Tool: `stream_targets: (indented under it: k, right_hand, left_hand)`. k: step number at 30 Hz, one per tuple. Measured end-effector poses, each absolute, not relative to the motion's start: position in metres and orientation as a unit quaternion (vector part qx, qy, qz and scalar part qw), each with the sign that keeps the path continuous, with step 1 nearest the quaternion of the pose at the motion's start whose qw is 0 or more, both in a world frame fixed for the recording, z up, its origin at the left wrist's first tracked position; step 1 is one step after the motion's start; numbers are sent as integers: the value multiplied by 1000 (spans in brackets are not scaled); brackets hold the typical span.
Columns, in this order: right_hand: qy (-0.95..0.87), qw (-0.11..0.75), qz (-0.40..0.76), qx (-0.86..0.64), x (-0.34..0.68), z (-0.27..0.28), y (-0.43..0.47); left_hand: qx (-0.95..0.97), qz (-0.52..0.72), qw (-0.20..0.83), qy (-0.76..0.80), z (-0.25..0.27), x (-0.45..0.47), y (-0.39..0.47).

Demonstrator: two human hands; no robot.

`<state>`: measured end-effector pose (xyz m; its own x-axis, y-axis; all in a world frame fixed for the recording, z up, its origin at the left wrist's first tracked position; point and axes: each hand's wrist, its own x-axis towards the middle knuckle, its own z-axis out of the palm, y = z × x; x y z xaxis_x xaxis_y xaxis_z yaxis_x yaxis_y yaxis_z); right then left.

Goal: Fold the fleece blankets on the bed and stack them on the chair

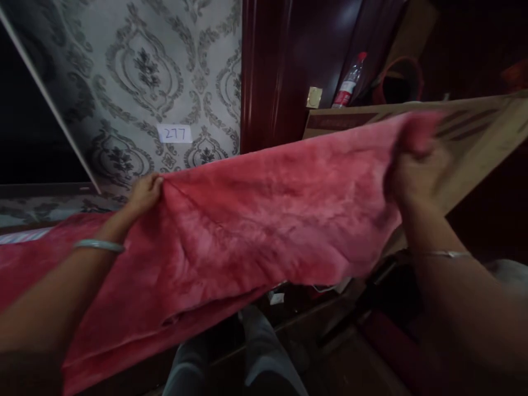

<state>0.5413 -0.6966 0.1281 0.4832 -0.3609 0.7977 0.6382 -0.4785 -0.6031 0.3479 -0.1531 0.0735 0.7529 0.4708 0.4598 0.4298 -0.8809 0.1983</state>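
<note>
A red plush blanket (pixel 264 220) is stretched between my two hands, its upper edge rising toward the right. My left hand (pixel 145 193) pinches that edge near the patterned wall. At the other end, my right hand (pixel 421 170) is closed round a bunched corner and is blurred by motion. Loose folds hang below the edge, and more of the blanket spreads to the lower left over a surface it mostly hides.
A cardboard box (pixel 466 126) stands behind my right hand, with a red-capped plastic bottle (pixel 348 82) beyond it. A dark screen (pixel 37 121) is at the left. A paper label (pixel 175 133) marked 277 is on the wallpaper. My legs (pixel 268 352) show below.
</note>
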Motion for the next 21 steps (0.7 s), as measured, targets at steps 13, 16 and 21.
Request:
stream_targets:
  k: [13, 16, 21]
  right_hand:
    - [-113, 501, -486, -707, 525, 170, -700]
    - [-124, 455, -506, -723, 526, 176, -706]
    - [-132, 411, -519, -738, 524, 190, -719]
  left_hand:
    - [888, 295, -166, 311, 159, 273, -173]
    - [881, 300, -171, 325, 164, 262, -185]
    - [894, 307, -169, 278, 181, 243, -178]
